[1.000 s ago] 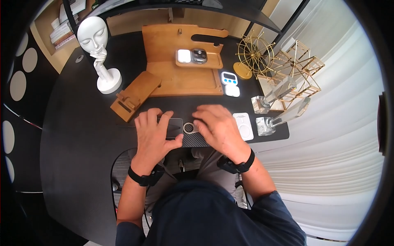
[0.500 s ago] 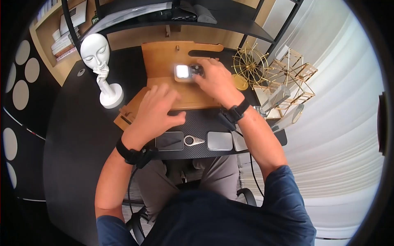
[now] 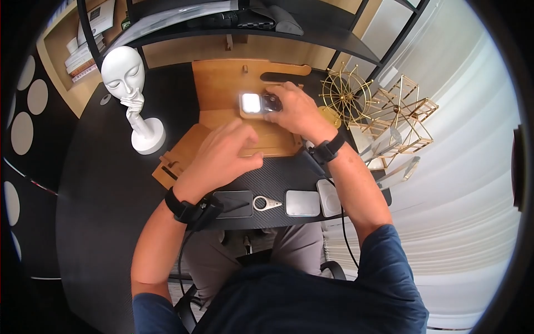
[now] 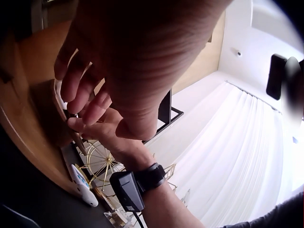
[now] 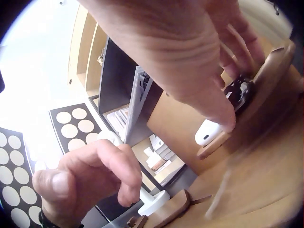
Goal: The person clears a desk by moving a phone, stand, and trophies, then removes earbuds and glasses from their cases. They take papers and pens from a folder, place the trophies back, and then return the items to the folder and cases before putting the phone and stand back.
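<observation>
My right hand (image 3: 300, 111) reaches to the small raised shelf of a wooden desk stand (image 3: 219, 83). Its thumb and fingers grip a dark case with a clear lid (image 3: 271, 103), sitting on that shelf. Beside it is a white earbud case (image 3: 251, 104); in the right wrist view my thumb lies right next to this white case (image 5: 207, 134). Over the lower left part of the stand hovers my left hand (image 3: 225, 151), fingers loosely bent and holding nothing. The left wrist view shows its fingers (image 4: 80, 90) apart, in front of my right hand.
Along the desk's front edge lie a dark flat rectangular case (image 3: 233, 204), a metal ring-headed piece (image 3: 267, 204), a silver tin (image 3: 302, 204) and a white flat box (image 3: 329, 196). A white face sculpture (image 3: 148, 138) stands left; gold wheel ornaments (image 3: 347, 96) stand right.
Both hands have left the desk's front edge and moved forward to the stand. My right hand has taken hold of the dark case. The silver tin now shows.
</observation>
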The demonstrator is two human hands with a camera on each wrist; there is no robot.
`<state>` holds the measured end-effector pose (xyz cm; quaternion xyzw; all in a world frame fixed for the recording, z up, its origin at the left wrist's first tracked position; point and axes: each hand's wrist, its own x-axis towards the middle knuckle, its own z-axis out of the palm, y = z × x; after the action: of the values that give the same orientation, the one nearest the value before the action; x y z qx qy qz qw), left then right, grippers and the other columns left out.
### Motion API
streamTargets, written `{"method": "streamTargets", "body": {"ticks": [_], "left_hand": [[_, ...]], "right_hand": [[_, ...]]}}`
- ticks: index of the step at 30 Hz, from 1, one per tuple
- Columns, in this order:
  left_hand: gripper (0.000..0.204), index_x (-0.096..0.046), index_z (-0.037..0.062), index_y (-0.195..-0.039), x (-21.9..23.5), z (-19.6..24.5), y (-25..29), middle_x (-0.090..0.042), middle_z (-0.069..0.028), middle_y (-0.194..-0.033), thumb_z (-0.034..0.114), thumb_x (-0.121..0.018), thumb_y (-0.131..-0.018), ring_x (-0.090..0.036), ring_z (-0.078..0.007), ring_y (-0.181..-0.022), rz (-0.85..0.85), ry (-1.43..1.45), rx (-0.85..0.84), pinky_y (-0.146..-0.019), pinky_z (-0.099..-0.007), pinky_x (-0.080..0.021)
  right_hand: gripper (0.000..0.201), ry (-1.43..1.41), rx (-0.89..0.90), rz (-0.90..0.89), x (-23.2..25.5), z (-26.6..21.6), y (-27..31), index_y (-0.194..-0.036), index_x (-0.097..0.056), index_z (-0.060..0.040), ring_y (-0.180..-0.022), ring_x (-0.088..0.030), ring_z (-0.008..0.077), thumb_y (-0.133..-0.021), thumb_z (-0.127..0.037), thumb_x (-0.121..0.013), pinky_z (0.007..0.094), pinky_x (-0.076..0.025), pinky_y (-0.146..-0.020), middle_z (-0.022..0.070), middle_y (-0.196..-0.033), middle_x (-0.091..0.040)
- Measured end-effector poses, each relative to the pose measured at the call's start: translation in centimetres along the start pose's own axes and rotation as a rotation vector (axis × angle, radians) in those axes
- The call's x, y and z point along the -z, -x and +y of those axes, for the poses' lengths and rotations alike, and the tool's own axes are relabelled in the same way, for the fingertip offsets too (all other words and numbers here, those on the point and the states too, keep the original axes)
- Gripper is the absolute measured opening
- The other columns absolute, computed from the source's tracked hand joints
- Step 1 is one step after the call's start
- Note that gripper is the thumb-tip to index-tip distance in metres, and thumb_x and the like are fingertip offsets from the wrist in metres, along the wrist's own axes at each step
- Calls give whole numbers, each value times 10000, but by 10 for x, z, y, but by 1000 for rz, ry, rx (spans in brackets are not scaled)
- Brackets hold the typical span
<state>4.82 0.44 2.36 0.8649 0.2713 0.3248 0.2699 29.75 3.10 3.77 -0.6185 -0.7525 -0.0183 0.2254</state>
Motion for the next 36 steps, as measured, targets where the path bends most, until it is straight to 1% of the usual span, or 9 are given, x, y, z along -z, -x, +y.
{"method": "streamTargets", "body": {"ticks": [2,8,11,14,19,23,26,29,36], "left_hand": [[237,-653,37,-1067,-2,5,-6,-595,-96,-981,152,-764,-893,-631,-254,-910,4,98,58,-791,-381,-530],[166,-667,29,-1042,-5,0,-3,-599,-52,-924,139,-742,-942,-595,-159,-810,34,130,108,-722,-312,-503],[138,-679,35,-1057,-3,-5,-4,-571,1,-861,147,-721,-988,-547,-79,-773,16,203,291,-685,-261,-461],[158,-670,38,-1128,-7,-11,-4,-556,39,-847,157,-697,-1028,-510,-32,-782,66,368,327,-681,-225,-427],[260,-590,19,-1276,-20,-9,-3,-585,36,-928,114,-674,-1049,-515,-33,-804,93,538,301,-725,-217,-436],[293,-557,-6,-1274,-41,-17,-2,-612,18,-998,79,-694,-1028,-554,-52,-849,136,622,206,-776,-233,-471],[331,-564,-17,-1192,-35,-2,-2,-634,-3,-982,130,-769,-978,-577,-68,-856,190,552,265,-766,-258,-499],[398,-574,-3,-1134,-24,12,-3,-641,-14,-938,189,-838,-905,-580,-78,-822,155,267,399,-718,-275,-504],[422,-600,6,-1076,-28,7,-3,-641,-37,-877,213,-869,-827,-581,-97,-786,158,133,470,-696,-293,-503]], "right_hand": [[597,-15,39,28,-8,12,1,-1357,-689,-24,-1148,-685,371,-832,-259,-850,457,-547,-1007,163,-1264,-707],[608,-138,-89,-36,8,8,4,-1304,-710,-2,-1164,-683,411,-792,-276,-890,465,-539,-1030,225,-1166,-715],[612,-69,-4,130,11,3,16,-1282,-710,22,-1112,-692,416,-771,-262,-894,471,-561,-979,226,-1167,-704],[614,-179,17,225,24,-16,36,-1275,-704,35,-1069,-698,418,-762,-246,-890,472,-579,-932,217,-1164,-689],[640,-285,199,285,29,-47,69,-1330,-653,-8,-890,-699,367,-740,-118,-873,436,-586,-765,161,-1070,-625],[634,-253,227,275,24,-62,76,-1359,-638,-31,-880,-682,358,-759,-66,-840,440,-577,-754,146,-1072,-585],[645,-262,271,290,18,-64,75,-1372,-628,-34,-906,-683,358,-759,-39,-827,437,-577,-767,154,-1111,-580],[670,-273,296,292,10,-66,74,-1387,-619,-43,-961,-674,352,-747,-20,-817,436,-586,-797,148,-1147,-578],[660,-268,326,247,5,-66,76,-1396,-618,-50,-1032,-660,356,-762,-14,-799,436,-590,-829,137,-1196,-588]]}}
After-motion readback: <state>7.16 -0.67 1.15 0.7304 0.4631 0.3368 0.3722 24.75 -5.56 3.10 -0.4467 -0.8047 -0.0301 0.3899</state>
